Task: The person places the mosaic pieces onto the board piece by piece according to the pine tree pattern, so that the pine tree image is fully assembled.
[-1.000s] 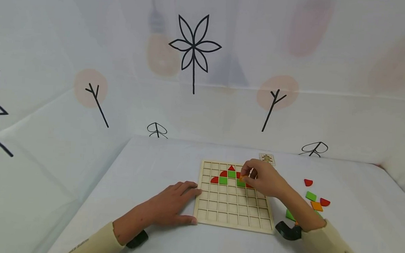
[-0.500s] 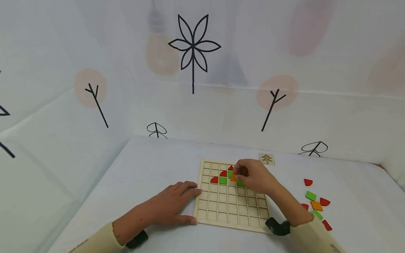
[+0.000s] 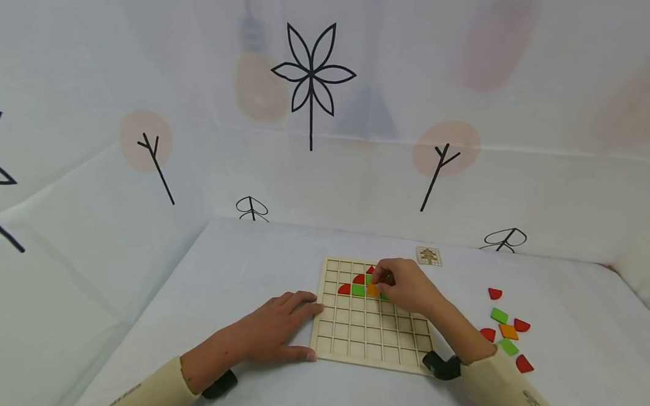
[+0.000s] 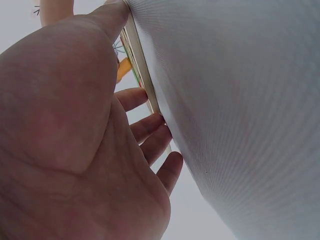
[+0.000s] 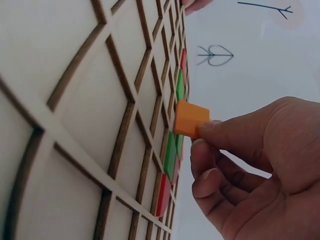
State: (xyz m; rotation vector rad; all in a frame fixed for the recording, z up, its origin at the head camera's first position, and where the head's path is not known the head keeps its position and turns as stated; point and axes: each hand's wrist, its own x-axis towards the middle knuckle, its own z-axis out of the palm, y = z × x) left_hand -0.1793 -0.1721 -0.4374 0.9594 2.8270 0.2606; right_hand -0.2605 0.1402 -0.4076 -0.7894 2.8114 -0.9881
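Over the pale wooden grid board (image 3: 351, 330), an orange square tile (image 5: 191, 119) reached a gap

Within the last second, it had shifted leftward to between two green square tiles (image 3: 358, 290), so placing it looked close. Roughly square, it showed no long axis; it tilted, one edge boardward, contact unclear. The right hand (image 3: 406, 285) pinched its outer edge; the left hand (image 3: 281, 324) rested, fingers relaxed, against the board's left rim.
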